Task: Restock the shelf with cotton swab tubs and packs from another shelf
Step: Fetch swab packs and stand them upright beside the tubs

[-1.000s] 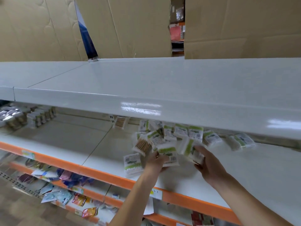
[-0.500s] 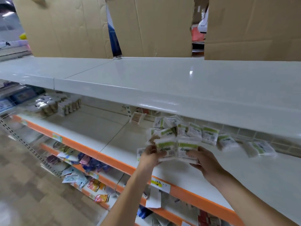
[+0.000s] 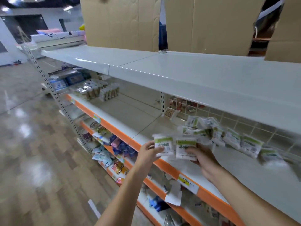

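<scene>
1. Pick-up step: left hand pinching one swab pack, right hand gripping a second pack just beside it.
2. Both packs lifted off the shelf, held at its front edge.
3. More packs lying in a loose row beyond the right hand.
4. Likely next: carrying the pair left toward the stocked tubs, well apart; firm grip needed.

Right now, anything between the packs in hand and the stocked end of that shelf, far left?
Nothing visible. Left hand and right hand each hold a swab pack; the shelf runs bare toward the stocked group.
</scene>
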The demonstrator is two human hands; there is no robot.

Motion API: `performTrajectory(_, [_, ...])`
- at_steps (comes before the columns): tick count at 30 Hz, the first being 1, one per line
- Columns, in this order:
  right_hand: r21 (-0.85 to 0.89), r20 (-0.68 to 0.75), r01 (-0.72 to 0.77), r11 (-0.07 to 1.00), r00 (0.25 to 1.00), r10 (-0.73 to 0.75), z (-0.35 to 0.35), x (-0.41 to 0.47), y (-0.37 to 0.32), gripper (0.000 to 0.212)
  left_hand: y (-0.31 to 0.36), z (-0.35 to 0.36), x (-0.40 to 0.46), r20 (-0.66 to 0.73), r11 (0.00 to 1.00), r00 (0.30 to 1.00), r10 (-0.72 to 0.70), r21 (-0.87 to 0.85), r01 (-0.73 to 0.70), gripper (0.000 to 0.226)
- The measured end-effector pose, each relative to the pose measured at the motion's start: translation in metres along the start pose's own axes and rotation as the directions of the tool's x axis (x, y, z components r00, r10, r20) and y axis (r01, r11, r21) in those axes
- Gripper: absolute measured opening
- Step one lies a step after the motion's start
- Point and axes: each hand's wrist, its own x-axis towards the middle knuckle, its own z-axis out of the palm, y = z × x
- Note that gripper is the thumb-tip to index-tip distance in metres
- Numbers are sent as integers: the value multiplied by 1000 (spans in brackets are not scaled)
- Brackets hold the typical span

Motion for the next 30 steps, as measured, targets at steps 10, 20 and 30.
performTrajectory(10, [-63, 134, 1, 998, 991, 7, 114, 39, 2, 10, 27, -101, 20, -143, 997, 987, 67, -27, -72, 20])
performTrajectory(20, [1, 246, -48, 999, 968, 46, 246, 70, 7, 23, 58, -222, 50, -227, 992, 966, 121, 5, -123, 21])
performTrajectory(30, [-3, 340, -27, 1000, 940, 26, 347, 101, 22, 26, 75, -324, 69, -318, 992, 941, 116, -14, -127, 24])
